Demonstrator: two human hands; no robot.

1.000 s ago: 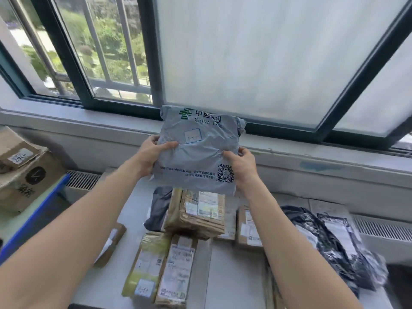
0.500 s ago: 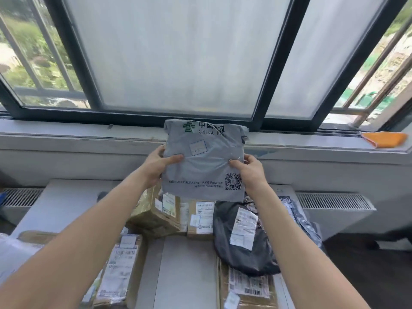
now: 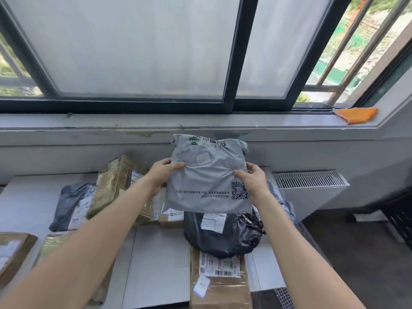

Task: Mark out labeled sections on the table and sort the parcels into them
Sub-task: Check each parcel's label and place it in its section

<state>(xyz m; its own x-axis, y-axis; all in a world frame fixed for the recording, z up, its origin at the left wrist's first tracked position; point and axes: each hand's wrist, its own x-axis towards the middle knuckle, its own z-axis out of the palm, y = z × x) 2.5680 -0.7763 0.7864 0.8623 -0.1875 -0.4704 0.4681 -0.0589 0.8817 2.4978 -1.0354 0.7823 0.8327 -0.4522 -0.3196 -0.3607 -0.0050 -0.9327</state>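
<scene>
Both your hands are closed on the grey mailer [image 3: 207, 172], one on each side edge at about mid-height: your left hand [image 3: 163, 175] has its thumb on the printed face and its fingers behind, and your right hand [image 3: 252, 180] pinches the opposite edge the same way. You hold it up off the table [image 3: 156, 264], face towards you, its long axis running nearly upright between your hands. About half the bag stands above the grip and half hangs below it. It looks like a soft, wrinkled plastic pouch with the top folded over, a green postal logo up there, a small blank box between your thumbs, and a QR code just under your right thumb. I judge it will sag if one hand lets go. Directly beneath the lower edge, a little to your right hand's side, lies a black bag [image 3: 223, 237]. I cannot tell whether the two touch. Nearer you than that is a brown box [image 3: 218, 286], and out past your left hand a tall taped box [image 3: 116, 181] stands. No marked sections show anywhere below the grip, so pick the drop spot before you lower the mailer. Each hand is equally close to it.
</scene>
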